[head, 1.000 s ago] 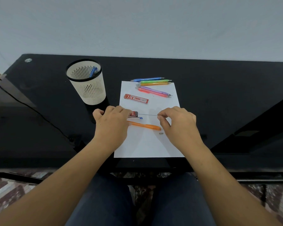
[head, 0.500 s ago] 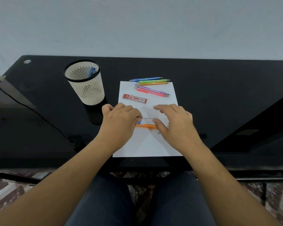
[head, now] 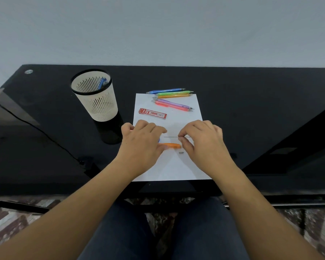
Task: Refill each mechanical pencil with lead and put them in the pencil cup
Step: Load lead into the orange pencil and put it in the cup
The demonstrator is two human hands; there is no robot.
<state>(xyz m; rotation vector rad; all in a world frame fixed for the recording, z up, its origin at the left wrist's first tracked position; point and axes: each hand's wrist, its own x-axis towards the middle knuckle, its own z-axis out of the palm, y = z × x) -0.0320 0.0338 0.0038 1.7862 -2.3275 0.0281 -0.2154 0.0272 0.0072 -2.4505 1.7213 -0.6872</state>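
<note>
The right hand (head: 200,142) pinches a thin lead (head: 170,137) just beyond the orange pencil (head: 170,145) on the paper (head: 169,169). The left hand (head: 142,142) is curled, possibly round a lead tube. Excess pinch force or bending would snap the lead.

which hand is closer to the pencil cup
Left. The left hand lies just in front and right of the pencil cup; the right hand is farther right, pinching a lead over the paper.
</note>
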